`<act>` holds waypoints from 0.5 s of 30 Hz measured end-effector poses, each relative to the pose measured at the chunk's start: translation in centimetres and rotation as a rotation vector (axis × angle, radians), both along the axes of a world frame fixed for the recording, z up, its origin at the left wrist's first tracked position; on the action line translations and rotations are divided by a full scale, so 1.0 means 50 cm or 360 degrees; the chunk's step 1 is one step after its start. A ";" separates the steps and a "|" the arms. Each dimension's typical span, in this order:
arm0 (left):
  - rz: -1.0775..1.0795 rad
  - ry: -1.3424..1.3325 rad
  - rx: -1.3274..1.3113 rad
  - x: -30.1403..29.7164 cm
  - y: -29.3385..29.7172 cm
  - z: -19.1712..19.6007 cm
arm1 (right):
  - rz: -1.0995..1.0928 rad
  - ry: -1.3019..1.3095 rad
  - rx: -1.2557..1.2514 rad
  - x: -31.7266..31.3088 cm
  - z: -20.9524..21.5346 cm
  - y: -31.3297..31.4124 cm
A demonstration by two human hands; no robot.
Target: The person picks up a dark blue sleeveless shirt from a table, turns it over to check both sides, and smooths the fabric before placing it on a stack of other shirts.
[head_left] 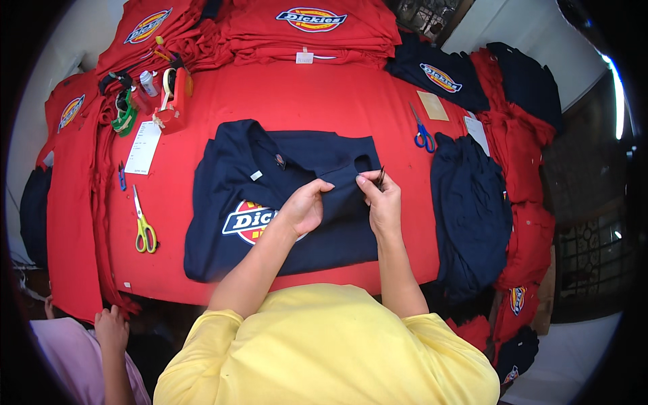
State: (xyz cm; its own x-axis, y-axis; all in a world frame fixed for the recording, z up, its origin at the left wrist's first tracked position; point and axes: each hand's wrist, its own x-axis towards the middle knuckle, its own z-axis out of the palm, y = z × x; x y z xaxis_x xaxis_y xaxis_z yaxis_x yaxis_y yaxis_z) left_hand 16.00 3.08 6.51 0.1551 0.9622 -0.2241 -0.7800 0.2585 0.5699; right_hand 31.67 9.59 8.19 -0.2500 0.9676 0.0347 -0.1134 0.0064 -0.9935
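A navy garment (283,169) with a round chest logo lies spread on the red-covered table (283,94). My left hand (305,206) pinches a fold of its fabric near the middle. My right hand (382,199) grips the fabric beside it and holds a small dark snipping tool (381,177) between thumb and fingers, just below the neck opening (363,163).
Blue-handled scissors (422,132) lie right of the garment, yellow-handled scissors (143,226) left. A heap of navy garments (469,209) sits at the right, red folded stacks (310,30) at the back. A red tape dispenser (174,101), bottles and a paper slip (143,147) stand back left. Another person's hand (111,329) is at lower left.
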 end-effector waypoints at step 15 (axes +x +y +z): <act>0.0323 0.0401 -0.0127 0.020 -0.023 0.030 | 0.0174 -0.0110 0.0044 -0.018 0.006 -0.034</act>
State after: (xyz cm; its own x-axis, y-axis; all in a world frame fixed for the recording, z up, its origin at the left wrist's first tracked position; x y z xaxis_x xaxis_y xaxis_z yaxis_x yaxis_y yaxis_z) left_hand 17.02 1.92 8.02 -0.1082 0.9455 -0.3071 -0.6572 0.1638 0.7357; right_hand 30.75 7.88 8.51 -0.3566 0.9334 0.0401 -0.0464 0.0252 -0.9986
